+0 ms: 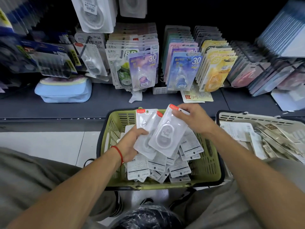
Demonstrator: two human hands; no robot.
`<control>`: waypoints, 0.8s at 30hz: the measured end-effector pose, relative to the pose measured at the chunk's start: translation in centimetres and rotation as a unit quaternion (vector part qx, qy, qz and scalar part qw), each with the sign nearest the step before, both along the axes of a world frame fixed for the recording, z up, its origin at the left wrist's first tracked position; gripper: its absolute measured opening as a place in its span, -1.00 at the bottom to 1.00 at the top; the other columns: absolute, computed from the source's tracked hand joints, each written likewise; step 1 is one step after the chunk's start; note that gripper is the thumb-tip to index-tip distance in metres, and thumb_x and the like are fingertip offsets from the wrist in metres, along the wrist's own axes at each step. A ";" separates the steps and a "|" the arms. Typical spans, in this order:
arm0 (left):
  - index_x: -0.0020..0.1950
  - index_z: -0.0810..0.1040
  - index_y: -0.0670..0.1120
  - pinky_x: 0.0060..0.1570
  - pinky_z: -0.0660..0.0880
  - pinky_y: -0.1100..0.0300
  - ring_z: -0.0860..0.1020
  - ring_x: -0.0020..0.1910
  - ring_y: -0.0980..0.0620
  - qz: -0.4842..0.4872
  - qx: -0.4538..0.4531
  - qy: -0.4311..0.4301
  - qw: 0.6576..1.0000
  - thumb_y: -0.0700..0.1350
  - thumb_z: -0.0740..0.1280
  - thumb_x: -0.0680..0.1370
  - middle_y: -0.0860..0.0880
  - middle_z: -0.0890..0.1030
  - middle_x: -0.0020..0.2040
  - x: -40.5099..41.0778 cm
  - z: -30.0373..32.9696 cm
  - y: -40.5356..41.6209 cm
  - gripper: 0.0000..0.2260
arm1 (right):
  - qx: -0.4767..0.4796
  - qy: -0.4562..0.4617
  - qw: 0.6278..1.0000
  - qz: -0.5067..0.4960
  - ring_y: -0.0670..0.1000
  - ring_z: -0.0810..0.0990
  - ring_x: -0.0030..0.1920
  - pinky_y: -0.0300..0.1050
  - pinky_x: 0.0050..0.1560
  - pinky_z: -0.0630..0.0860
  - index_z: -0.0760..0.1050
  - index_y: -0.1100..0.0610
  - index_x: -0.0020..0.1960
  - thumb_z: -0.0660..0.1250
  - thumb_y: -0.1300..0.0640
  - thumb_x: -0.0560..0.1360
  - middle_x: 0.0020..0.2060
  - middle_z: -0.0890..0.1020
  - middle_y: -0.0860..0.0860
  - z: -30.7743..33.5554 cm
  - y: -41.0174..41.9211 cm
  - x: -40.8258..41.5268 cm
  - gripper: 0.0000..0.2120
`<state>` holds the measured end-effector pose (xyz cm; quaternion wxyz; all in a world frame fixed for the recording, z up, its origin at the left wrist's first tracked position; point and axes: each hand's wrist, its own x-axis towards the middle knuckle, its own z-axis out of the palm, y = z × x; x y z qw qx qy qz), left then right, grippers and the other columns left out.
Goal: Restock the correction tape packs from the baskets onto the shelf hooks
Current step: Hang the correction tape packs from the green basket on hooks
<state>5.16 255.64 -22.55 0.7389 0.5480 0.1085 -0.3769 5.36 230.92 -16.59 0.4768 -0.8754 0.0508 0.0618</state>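
Beyond the fingers (177,115), the dark shelf (102,103) is carrying a blue pouch (63,92), crumpled paper (135,96) and a flat yellow pack (196,96); below them, the tiled floor (49,146) is bearing a green basket (209,171).

The white basket (257,119) at the right of the frame is running off the edge. Motion blur is smearing the hanging packs (24,52) at upper left, so their print is unreadable. The left hand (132,144) is hiding its fingers behind the clear packs (155,134) it is gripping. Labels on the packs in the green basket (211,172) are staying too small to read.
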 end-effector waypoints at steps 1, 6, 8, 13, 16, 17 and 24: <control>0.44 0.49 -0.14 0.15 0.58 -0.06 0.66 0.14 -0.19 -0.010 -0.027 0.002 1.000 -0.07 0.45 0.53 -0.18 0.68 0.21 -0.2 0.1 -0.1 -0.50 | -0.029 -0.022 0.999 -0.021 -0.14 0.61 -0.23 -0.15 -0.18 0.51 0.67 0.01 -0.07 0.45 -0.05 0.61 -0.21 0.69 -0.12 -0.3 0.8 0.2 -0.85; 0.48 0.48 -0.11 0.28 0.59 -0.14 0.64 0.30 -0.23 0.013 -0.054 -0.054 0.997 -0.17 0.49 0.48 -0.21 0.66 0.32 -0.1 0.9 -0.1 -0.44 | -0.025 -0.096 0.992 -0.085 -0.12 0.66 -0.16 -0.01 -0.19 0.64 0.66 -0.02 -0.04 0.51 -0.13 0.53 -0.21 0.65 -0.17 -1.5 3.1 1.1 -0.81; 0.44 0.52 -0.15 0.21 0.63 -0.12 0.65 0.27 -0.24 0.043 -0.052 -0.045 0.997 -0.17 0.49 0.48 -0.23 0.66 0.30 0.5 1.4 0.1 -0.47 | -0.034 -0.144 0.985 -0.089 -0.20 0.62 -0.11 -0.15 -0.09 0.59 0.63 -0.05 0.00 0.43 -0.12 0.58 -0.15 0.65 -0.20 -2.1 2.5 1.6 -0.85; 0.41 0.56 -0.17 0.19 0.61 -0.13 0.67 0.21 -0.23 0.106 0.007 -0.017 0.994 -0.19 0.44 0.60 -0.23 0.68 0.28 1.9 0.7 2.4 -0.62 | -0.428 0.153 0.861 0.227 0.20 0.46 0.47 0.18 0.45 0.43 0.29 -0.02 0.61 0.34 0.04 0.65 0.56 0.38 0.10 -8.7 -3.6 -0.2 -0.44; 0.42 0.57 -0.17 0.04 0.67 -0.08 0.68 0.21 -0.23 0.121 0.013 0.006 0.993 -0.20 0.45 0.59 -0.22 0.69 0.26 1.8 0.0 3.3 -0.61 | -0.584 0.158 0.719 0.341 0.23 0.11 0.65 0.39 0.60 -0.08 0.00 0.08 0.70 0.29 0.19 0.64 0.68 0.06 0.15 -13.2 -5.2 -3.7 -0.27; 0.41 0.57 -0.17 -0.02 0.68 -0.07 0.69 0.20 -0.22 0.125 0.011 0.016 0.992 -0.20 0.46 0.57 -0.21 0.70 0.24 1.8 -0.1 3.4 -0.60 | -0.592 0.138 0.714 0.348 0.22 0.14 0.64 0.36 0.62 -0.13 0.03 0.10 0.70 0.27 0.24 0.64 0.67 0.12 0.16 -13.7 -5.3 -4.2 -0.29; 0.39 0.58 -0.16 -0.02 0.70 -0.07 0.70 0.18 -0.19 0.152 -0.028 -0.015 0.988 -0.19 0.52 0.45 -0.19 0.70 0.25 1.8 0.5 2.4 -0.50 | -0.276 0.058 0.950 0.135 0.01 0.67 0.07 -0.03 0.18 0.56 0.69 0.07 0.15 0.30 0.07 0.71 0.06 0.74 0.00 -4.1 -4.9 -1.4 -0.80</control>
